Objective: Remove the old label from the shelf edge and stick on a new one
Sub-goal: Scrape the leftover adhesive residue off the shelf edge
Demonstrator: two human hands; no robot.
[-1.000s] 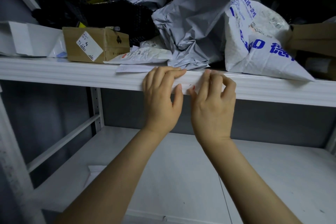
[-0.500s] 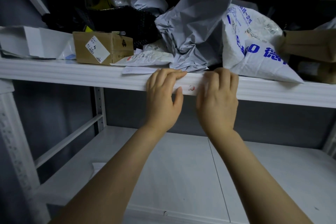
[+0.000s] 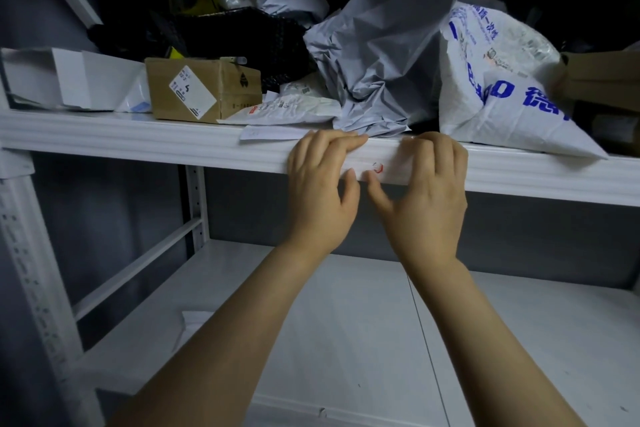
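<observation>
I see the label (image 3: 388, 168) lying flat on the front face of the shelf edge (image 3: 138, 142), between my two hands; it is white on white, with a small red mark showing on it, and I cannot make out its outline or say whether it is the old one or the new one. My left hand (image 3: 322, 194) presses on the edge just left of that mark, fingers laid together over the top lip, thumb tip touching the face below. My right hand (image 3: 429, 198) covers the right part of the label, fingers curled over the top of the edge, thumb stretched leftward with its tip under the red mark, close to the left thumb. Neither hand grips anything; both lie loosely spread against the metal.

Just beyond my left fingertips a slip of paper (image 3: 270, 132) overhangs the shelf. Behind both hands a crumpled grey mailer bag (image 3: 377, 59) rises. Beyond my right hand a white bag (image 3: 502, 94) with blue print leans at the edge. Further left of my left hand stands a cardboard box (image 3: 201, 90) with a white sticker, and past it a white box (image 3: 62, 80). Beneath my forearms lies the lower shelf (image 3: 346, 322).
</observation>
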